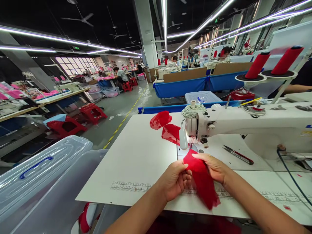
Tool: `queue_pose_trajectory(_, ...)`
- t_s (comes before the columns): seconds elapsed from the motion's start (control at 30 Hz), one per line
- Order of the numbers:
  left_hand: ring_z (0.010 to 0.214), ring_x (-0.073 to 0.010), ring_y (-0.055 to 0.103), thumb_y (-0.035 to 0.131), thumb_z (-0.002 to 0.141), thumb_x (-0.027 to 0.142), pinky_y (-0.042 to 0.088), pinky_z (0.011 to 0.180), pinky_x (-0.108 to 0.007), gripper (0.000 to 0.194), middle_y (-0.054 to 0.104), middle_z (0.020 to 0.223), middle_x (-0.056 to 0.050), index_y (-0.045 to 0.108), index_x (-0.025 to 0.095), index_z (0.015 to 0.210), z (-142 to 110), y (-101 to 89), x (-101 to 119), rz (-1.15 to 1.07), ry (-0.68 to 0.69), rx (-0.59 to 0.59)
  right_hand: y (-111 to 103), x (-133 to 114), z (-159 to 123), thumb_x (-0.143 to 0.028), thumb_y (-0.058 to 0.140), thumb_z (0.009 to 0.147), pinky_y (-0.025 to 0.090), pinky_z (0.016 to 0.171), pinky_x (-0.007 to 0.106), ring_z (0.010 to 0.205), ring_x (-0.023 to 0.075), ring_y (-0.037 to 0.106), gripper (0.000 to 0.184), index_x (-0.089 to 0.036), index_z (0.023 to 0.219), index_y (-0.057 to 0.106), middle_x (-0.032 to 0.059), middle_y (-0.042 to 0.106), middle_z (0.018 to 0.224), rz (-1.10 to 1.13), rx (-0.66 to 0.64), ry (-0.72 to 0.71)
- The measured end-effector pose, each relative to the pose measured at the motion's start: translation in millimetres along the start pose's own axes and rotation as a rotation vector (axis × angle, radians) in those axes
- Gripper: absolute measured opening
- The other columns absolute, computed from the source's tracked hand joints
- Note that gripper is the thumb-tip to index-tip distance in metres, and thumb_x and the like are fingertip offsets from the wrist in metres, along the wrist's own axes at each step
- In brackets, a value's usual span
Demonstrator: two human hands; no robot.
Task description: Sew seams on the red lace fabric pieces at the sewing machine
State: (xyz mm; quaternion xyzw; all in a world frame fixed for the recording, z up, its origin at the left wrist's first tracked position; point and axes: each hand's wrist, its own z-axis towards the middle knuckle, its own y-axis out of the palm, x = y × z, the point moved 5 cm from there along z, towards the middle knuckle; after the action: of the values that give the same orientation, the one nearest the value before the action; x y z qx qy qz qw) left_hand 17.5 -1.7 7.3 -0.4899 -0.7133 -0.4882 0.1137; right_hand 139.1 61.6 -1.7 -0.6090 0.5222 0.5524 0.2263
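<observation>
A piece of red fabric (203, 182) hangs between my two hands, just in front of the sewing machine's (195, 126) needle area. My left hand (176, 178) pinches its left edge between thumb and fingers. On the other side, my right hand (213, 167) grips the upper right edge, thumb on top. The fabric's lower end drapes toward the table's front edge. Behind the needle, two red sewn pieces (161, 120) lie on the white table (136, 152), one partly hidden by the machine head. Thread snips (239, 155) rest on the machine bed to the right.
A printed ruler strip (131, 186) runs along the table front. Red thread cones (257, 65) stand on a holder at the upper right. A clear lidded bin (48, 169) stands left of the table. Red stools (92, 112) and other people at workstations are farther off.
</observation>
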Motion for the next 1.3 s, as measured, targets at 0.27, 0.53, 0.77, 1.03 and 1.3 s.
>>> queue_pose_trajectory(0.27,0.041,-0.0116,0.054,0.050,0.079,0.022,0.044,0.045,-0.019,0.059,0.060,0.055,0.003,0.039,0.015,0.136,-2,-9.1,-14,0.577,0.091,0.000,-47,-10,-10,-0.039,0.068,0.065,0.043,0.057,0.028,0.063,0.0194,0.060,0.023,-0.019,0.074,0.060,0.0004,0.065,0.065,-0.614,0.147,-0.003)
queue_pose_trajectory(0.53,0.071,-0.0224,0.059,0.053,0.079,0.020,0.047,0.073,-0.035,0.010,0.056,0.068,-0.004,0.060,0.020,0.070,-7,12.7,5,1.467,0.553,0.183,-43,-8,-31,-0.034,0.053,0.079,0.026,0.052,0.027,0.059,0.0201,0.053,0.011,-0.026,0.078,0.059,0.0000,0.063,0.064,-1.180,0.468,-0.221)
queue_pose_trajectory(0.77,0.046,-0.0169,0.056,0.046,0.089,0.033,0.047,0.050,-0.029,0.027,0.053,0.054,0.000,0.040,0.022,0.064,49,10.5,5,0.984,0.356,0.167,-2,12,-53,-0.026,0.037,0.090,0.028,0.046,0.026,0.054,0.0161,0.057,0.026,-0.025,0.080,0.061,0.0017,0.065,0.069,-1.506,0.340,-0.701)
queue_pose_trajectory(1.03,0.042,-0.0142,0.056,0.039,0.082,0.007,0.049,0.043,-0.024,0.021,0.051,0.052,0.008,0.044,0.021,0.097,49,1.0,0,0.921,0.379,0.142,-22,-6,-32,-0.042,0.038,0.089,0.044,0.064,0.030,0.069,0.0185,0.061,0.029,-0.024,0.098,0.059,0.0028,0.067,0.085,-1.033,0.328,-0.361)
queue_pose_trajectory(1.3,0.040,-0.0117,0.053,0.038,0.074,0.001,0.045,0.041,-0.020,0.022,0.049,0.046,0.006,0.047,0.020,0.067,46,-1.4,1,1.014,0.352,0.105,-26,0,-10,-0.032,0.051,0.070,0.035,0.059,0.029,0.072,0.0190,0.054,0.011,-0.023,0.064,0.050,0.0028,0.059,0.083,-1.060,0.363,-0.279)
